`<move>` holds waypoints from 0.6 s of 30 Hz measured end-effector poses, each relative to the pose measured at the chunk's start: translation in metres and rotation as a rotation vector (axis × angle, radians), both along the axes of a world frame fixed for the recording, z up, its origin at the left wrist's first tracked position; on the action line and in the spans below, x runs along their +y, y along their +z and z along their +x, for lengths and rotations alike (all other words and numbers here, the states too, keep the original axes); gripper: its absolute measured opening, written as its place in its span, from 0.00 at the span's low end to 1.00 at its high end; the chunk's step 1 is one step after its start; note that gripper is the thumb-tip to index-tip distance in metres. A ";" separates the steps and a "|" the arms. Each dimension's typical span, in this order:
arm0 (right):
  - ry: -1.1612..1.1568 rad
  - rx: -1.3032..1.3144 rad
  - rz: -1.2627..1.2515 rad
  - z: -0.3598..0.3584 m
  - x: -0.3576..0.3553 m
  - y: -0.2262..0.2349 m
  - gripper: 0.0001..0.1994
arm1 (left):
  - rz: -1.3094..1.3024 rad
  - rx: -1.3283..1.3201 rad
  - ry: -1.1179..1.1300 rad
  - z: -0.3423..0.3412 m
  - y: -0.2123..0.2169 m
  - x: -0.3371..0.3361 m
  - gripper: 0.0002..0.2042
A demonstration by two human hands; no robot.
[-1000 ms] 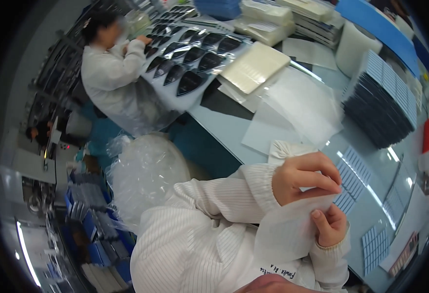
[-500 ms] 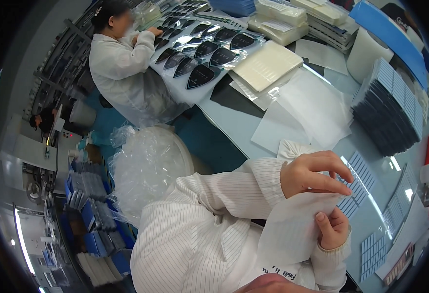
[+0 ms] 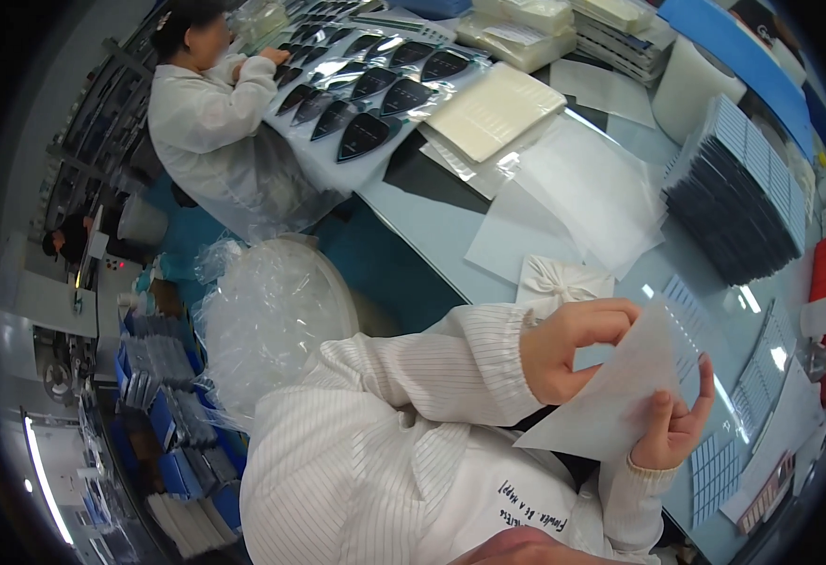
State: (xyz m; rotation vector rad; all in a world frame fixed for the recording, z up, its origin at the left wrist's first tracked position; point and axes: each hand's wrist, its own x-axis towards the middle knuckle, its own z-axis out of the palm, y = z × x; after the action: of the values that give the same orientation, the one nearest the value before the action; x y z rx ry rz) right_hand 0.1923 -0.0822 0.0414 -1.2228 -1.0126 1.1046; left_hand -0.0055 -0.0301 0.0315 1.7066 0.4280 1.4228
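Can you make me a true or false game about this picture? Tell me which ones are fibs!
1. The left hand and right hand are both at one thin white sheet. True.
2. The right hand is squeezed into a fist. False: its thumb and index finger are spread apart.
3. The tall dark stack stands on the floor. False: it stands on the table.
4. A co-worker wears white. True.
5. The pointed pieces near the co-worker are yellow. False: they are black.

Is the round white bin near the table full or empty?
Looks full: crumpled clear plastic film tops the round white bin; depth is hidden.
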 end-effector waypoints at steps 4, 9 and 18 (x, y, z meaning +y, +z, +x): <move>-0.055 -0.094 0.072 0.003 0.002 -0.003 0.39 | -0.696 -0.243 -0.390 -0.004 -0.009 -0.019 0.21; -0.107 -0.118 0.065 -0.002 0.000 0.004 0.40 | -0.851 -0.518 -0.534 -0.005 0.003 -0.024 0.27; 0.096 -0.308 0.290 0.033 0.005 0.005 0.17 | -0.766 -0.088 0.075 -0.006 0.010 -0.018 0.09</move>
State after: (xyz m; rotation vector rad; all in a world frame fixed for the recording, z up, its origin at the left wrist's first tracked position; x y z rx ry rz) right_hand 0.2252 -0.0772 0.0469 -1.1354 -1.4259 0.8190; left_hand -0.0114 -0.0483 0.0413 1.0115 0.8631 1.1605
